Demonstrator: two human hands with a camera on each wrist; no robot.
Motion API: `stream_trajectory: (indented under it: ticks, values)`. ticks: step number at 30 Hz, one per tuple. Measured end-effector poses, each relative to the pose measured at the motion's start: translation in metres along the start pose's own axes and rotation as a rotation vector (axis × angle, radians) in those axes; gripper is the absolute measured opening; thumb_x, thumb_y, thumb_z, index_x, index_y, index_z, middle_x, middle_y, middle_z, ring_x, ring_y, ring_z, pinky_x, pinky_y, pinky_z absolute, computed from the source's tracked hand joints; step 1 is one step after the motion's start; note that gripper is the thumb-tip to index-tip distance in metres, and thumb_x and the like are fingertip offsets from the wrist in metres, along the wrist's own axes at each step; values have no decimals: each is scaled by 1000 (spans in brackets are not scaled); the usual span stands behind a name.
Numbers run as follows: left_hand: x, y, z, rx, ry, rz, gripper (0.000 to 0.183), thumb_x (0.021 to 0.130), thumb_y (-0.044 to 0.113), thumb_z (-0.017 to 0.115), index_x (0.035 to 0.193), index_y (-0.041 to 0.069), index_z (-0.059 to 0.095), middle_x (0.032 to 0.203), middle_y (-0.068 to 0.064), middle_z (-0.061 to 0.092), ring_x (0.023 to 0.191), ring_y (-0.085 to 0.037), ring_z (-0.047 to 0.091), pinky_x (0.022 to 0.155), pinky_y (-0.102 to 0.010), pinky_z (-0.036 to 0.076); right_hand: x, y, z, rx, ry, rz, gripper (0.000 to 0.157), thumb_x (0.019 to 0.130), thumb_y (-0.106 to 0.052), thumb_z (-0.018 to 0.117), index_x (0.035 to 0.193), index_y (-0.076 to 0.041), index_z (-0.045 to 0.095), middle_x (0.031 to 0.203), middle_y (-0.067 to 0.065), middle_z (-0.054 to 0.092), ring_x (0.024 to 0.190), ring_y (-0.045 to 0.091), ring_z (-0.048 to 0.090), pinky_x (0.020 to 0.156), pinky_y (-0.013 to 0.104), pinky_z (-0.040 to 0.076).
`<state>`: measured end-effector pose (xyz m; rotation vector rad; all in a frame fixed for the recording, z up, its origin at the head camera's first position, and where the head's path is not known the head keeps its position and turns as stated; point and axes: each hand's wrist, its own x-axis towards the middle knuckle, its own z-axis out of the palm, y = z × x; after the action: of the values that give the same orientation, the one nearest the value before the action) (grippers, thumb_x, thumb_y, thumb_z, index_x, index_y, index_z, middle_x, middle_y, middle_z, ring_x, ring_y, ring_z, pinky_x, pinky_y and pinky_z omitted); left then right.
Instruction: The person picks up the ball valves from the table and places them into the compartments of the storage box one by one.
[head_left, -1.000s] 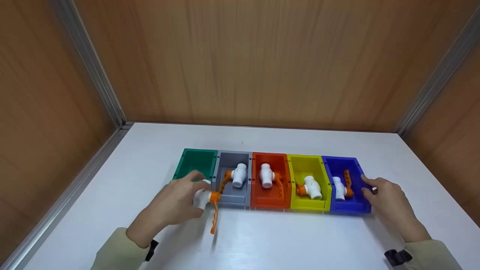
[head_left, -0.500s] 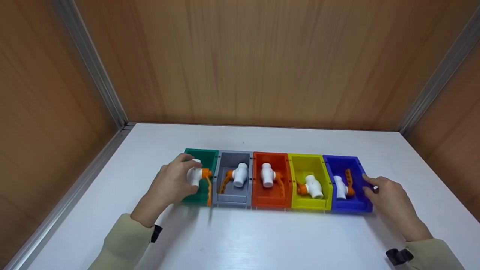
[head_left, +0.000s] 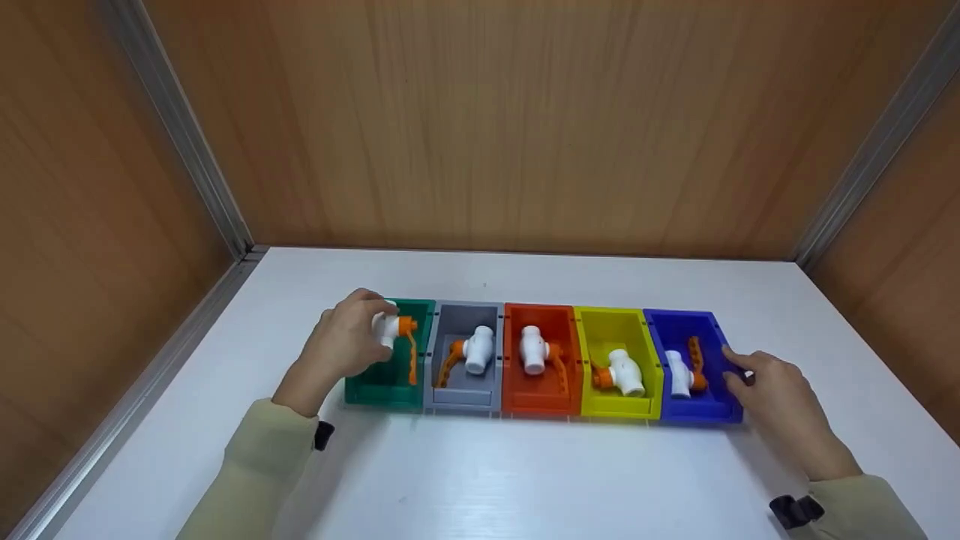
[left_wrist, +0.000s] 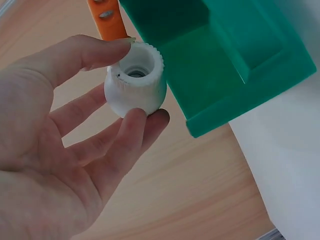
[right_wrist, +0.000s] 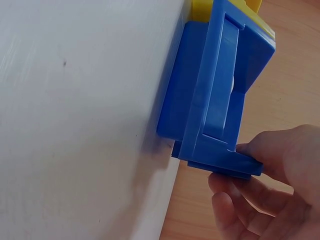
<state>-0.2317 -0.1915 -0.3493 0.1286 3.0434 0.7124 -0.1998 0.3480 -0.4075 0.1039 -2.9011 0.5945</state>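
Note:
My left hand point(head_left: 341, 337) pinches a white ball valve point(left_wrist: 135, 82) with an orange lever handle point(head_left: 412, 356), held over the green bin point(head_left: 384, 394) at the row's left end. In the left wrist view the thumb and fingers press on opposite sides of the white body, and its open pipe end faces the camera. My right hand point(head_left: 780, 405) grips the outer side wall of the blue bin point(right_wrist: 200, 100) at the right end, thumb inside and fingers outside. A valve point(head_left: 679, 375) like it lies in the blue bin.
Between them stand a grey bin point(head_left: 463, 400), a red bin point(head_left: 541, 401) and a yellow bin point(head_left: 619, 407), joined in one row, each with a white valve inside. The white table point(head_left: 525, 480) meets wood-grain panels point(head_left: 480, 135) at the back and sides.
My left hand has carried the valve from in front of the row up and away from me, over the green bin. The right hand stays on the blue bin.

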Motion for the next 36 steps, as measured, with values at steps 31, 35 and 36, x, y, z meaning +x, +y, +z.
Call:
stream_trajectory:
  ticks: [31, 35, 36]
  values:
    - [17, -2, 36, 284, 102, 129, 41, 79, 9, 83, 118, 7, 72, 118, -18, 62, 84, -35, 66, 73, -54, 56, -1, 1, 1, -2, 19, -11, 43, 91, -8, 67, 132, 6, 58, 111, 30, 63, 76, 28, 54, 58, 35, 42]
    - [20, 1, 38, 349, 89, 146, 34, 84, 11, 78, 117, 5, 71, 115, -19, 62, 80, -32, 65, 69, -52, 56, -1, 0, 0, -4, 18, -4, 44, 92, -8, 67, 133, 5, 57, 114, 31, 62, 79, 29, 55, 61, 36, 45]
    - [21, 2, 38, 373, 85, 157, 32, 86, 12, 76, 116, 5, 70, 114, -20, 62, 79, -31, 64, 70, -51, 56, -1, 0, 0, -5, 16, 1, 44, 92, -8, 67, 133, 5, 57, 114, 31, 62, 80, 30, 56, 62, 36, 46]
